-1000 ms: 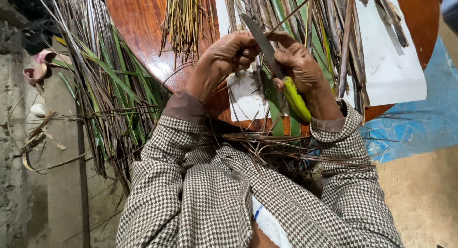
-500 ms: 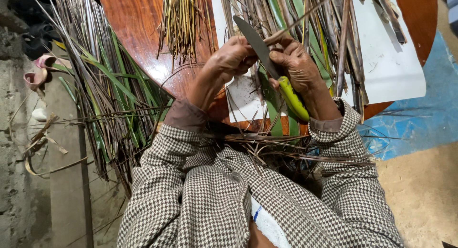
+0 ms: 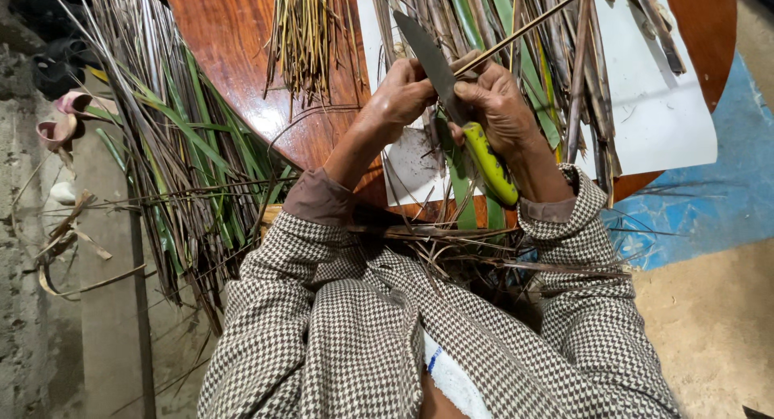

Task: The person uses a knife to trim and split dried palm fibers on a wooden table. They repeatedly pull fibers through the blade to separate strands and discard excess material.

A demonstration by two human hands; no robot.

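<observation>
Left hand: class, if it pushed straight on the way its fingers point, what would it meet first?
The left hand points toward the knife blade, so it would probably meet that first, with the right hand just beyond. Depth is hard to judge from above.

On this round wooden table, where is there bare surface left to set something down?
Bare patches: the reddish wooden tabletop between the green leaf pile hanging off its edge and the dry yellowish stalk bundle; and the white sheet's outer part beyond the long stalks. It is crowded around the left hand and the right hand, which holds the green-handled knife.
</observation>
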